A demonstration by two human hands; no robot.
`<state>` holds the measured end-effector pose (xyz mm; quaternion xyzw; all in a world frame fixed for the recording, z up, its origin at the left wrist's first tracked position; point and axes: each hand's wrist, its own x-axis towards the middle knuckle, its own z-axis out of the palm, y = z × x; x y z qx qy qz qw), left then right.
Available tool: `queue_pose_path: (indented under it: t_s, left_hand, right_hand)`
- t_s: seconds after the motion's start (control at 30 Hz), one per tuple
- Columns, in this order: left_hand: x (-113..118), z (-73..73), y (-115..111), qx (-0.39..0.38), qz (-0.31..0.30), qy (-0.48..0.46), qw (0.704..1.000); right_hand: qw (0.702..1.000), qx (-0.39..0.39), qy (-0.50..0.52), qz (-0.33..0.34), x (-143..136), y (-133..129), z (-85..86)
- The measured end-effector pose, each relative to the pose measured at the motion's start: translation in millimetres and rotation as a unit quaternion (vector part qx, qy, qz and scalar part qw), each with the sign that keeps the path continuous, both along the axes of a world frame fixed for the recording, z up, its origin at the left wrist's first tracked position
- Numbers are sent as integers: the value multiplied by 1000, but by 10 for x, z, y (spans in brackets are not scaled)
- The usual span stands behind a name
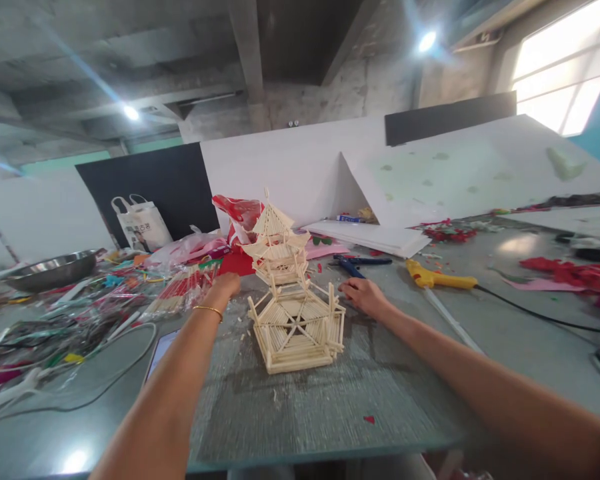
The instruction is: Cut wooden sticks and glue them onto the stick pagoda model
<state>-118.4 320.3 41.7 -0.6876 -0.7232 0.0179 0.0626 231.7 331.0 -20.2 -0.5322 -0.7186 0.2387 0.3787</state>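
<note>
A pagoda model point(297, 327) built from pale wooden sticks stands upright on the table. Its wide hexagonal base faces me, and smaller tiers rise behind to a pointed roof. My left hand point(226, 287), with a gold bracelet point(210, 309) at the wrist, is on the left side of the model, apart from it; its fingers are mostly hidden. On the other side, my right hand point(363, 295) rests close to the model's right edge with its fingers curled together, and I see nothing in them. Just beyond it lie dark blue-handled pliers point(350, 268).
To the right is a yellow glue gun point(443, 277) with a black cord. Wrapped craft materials point(105, 313) and cables crowd the left, near a metal bowl point(55, 270). A phone point(163, 350) lies partly under my left forearm. White boards point(365, 237) lie behind.
</note>
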Motion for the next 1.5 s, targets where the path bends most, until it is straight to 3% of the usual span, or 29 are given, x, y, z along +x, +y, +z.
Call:
queue_pose_path:
  t_s: [0.13,0.27,0.37,0.47,0.53,0.63,0.8,1.0,1.2,1.37,1.5]
  left_hand:
    - [18,221,-158,11,-1,-29,1000]
    - [68,735,-417,54,-62,-87,993]
    - [243,1117,-754,88,-119,-139,979]
    - [569,1298,-1187,82,-171,-188,964]
    - [824,1279,-1461,34,-244,-243,938]
    - [1163,1123,-1734,8,-324,-217,921]
    - [1481,922,-1754,-25,-360,-144,922]
    - [1544,858,-1564,-89,-346,-96,929]
    - [1527,826,-1516,-134,-347,-39,928]
    - [1586,824,-1674,-113,-336,5,935]
    - [1612,667,-1909,-71,-347,52,934]
  right_hand:
    - [1000,3,-8,4,-2,5,-5]
    - [1000,14,-16,7,-5,-26,11]
    - [999,20,-24,6,-11,-79,49]
    - [999,25,-33,4,-19,-129,89]
    - [999,28,-39,4,-22,-150,105]
    - [998,32,-47,8,-24,-159,112]
    - [997,36,-61,16,-18,-143,96]
    - [997,30,-72,25,-16,-110,79]
    - [996,25,-77,31,-19,-126,106]
    - [996,28,-81,29,-11,-126,106]
    - [995,37,-86,30,0,-112,90]
